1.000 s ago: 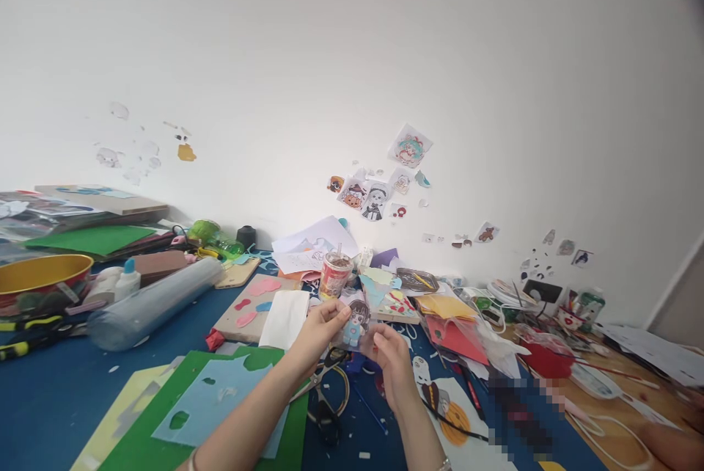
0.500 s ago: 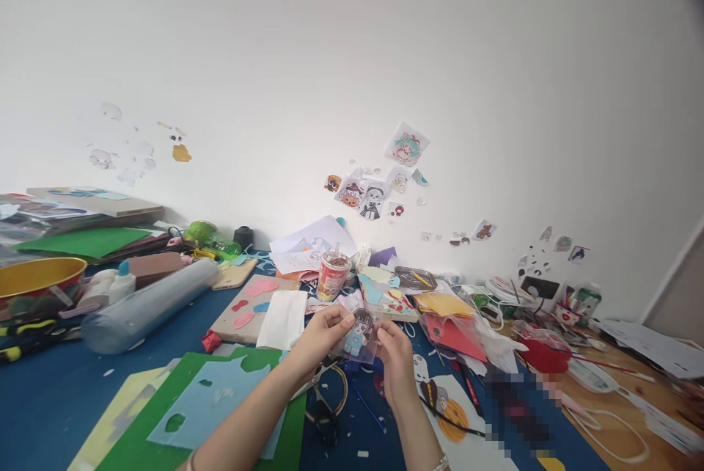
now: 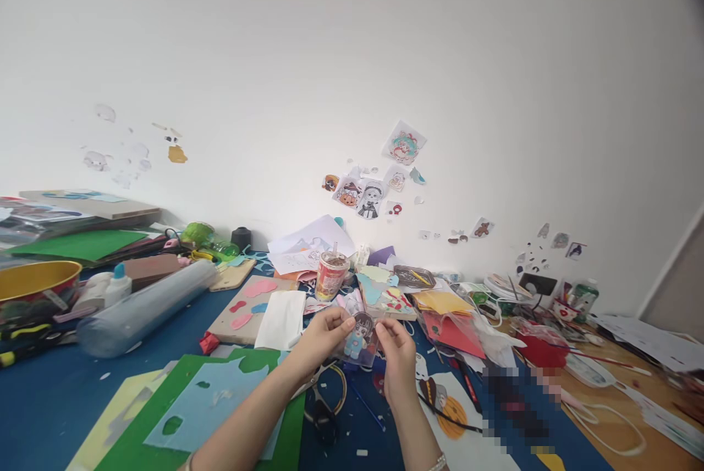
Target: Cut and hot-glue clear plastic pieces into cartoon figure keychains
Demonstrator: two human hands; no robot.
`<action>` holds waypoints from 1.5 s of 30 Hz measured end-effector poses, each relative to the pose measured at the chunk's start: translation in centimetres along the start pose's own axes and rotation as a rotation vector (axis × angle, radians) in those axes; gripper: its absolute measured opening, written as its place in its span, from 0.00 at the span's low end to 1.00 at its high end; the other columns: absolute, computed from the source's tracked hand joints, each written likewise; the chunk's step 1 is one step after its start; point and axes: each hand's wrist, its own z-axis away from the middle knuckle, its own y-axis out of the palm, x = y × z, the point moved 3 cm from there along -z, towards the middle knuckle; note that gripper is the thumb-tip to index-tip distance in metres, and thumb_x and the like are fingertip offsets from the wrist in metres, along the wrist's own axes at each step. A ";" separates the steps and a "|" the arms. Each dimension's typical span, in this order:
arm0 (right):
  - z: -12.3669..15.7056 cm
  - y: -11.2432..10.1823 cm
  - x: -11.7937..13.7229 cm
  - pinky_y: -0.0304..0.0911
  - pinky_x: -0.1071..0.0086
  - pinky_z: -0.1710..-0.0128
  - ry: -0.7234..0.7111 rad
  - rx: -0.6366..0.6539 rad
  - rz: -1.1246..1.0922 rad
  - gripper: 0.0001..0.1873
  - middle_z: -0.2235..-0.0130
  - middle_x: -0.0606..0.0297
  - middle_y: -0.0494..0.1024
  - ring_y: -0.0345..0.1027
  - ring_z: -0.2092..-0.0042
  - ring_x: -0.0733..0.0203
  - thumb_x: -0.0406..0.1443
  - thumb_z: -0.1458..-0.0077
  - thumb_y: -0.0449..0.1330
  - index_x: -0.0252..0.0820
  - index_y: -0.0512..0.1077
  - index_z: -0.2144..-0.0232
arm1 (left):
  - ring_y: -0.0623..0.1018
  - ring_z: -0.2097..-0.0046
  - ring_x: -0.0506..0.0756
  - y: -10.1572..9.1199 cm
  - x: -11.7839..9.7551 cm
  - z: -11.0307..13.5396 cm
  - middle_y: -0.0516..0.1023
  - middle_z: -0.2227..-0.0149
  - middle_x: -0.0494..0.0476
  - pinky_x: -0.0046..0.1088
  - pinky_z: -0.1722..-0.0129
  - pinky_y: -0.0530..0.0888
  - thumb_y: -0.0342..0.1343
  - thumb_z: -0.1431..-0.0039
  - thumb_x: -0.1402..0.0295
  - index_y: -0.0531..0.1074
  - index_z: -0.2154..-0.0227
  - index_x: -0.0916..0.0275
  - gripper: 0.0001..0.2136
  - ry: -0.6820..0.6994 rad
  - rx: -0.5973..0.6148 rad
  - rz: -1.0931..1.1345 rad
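A cartoon doll figure with dark hair and blue clothes sits in or on a small clear plastic piece, raised above the blue table. My left hand pinches its left side between thumb and fingers. At the opposite edge, my right hand pinches the plastic near its upper right corner. Below the hands lie black-handled scissors and a thin blue pen. Whether the figure is printed or a separate cutout, I cannot tell.
Green and light blue sheets with cut holes lie front left. A paper cup with a straw stands behind the hands. A clear plastic roll rests at left. Coloured papers and a pumpkin drawing are at right.
The view has shifted slightly. The right hand's fingers have moved a little on the plastic's edge, and the figure is tilted slightly differently. Both hands keep their hold.
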 end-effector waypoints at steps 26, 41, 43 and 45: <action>-0.1 0.4 -0.2 0.67 0.69 0.72 0.181 0.035 -0.083 0.21 0.72 0.62 0.78 0.72 0.71 0.59 0.44 0.69 0.71 0.39 0.75 0.72 | 0.65 0.78 0.47 0.1 2.1 -0.7 0.65 0.80 0.45 0.22 0.77 0.62 0.59 0.58 0.49 0.63 0.77 0.63 0.21 -0.031 -0.203 0.253; -0.3 0.1 0.1 0.60 0.70 0.69 0.045 0.221 0.247 0.07 0.78 0.66 0.74 0.66 0.72 0.60 0.39 0.57 0.62 0.40 0.73 0.76 | 0.71 0.74 0.51 -2.3 -0.8 -0.7 0.73 0.77 0.51 0.25 0.73 0.67 0.63 0.62 0.60 0.72 0.71 0.64 0.15 0.011 -0.242 -0.103; -0.3 0.1 0.3 0.60 0.70 0.70 -0.001 0.248 0.291 0.06 0.77 0.67 0.73 0.65 0.72 0.61 0.38 0.56 0.61 0.40 0.73 0.76 | 0.72 0.71 0.52 -2.4 -1.2 -0.7 0.74 0.75 0.54 0.27 0.71 0.68 0.62 0.60 0.60 0.72 0.76 0.65 0.12 0.055 -0.236 -0.184; -0.3 0.2 0.5 0.59 0.70 0.70 -0.058 0.276 0.359 0.06 0.76 0.66 0.72 0.64 0.71 0.61 0.37 0.56 0.60 0.40 0.73 0.76 | 0.71 0.72 0.52 -2.3 -1.2 -0.7 0.74 0.75 0.54 0.27 0.71 0.67 0.60 0.58 0.60 0.71 0.77 0.65 0.12 0.083 -0.204 -0.225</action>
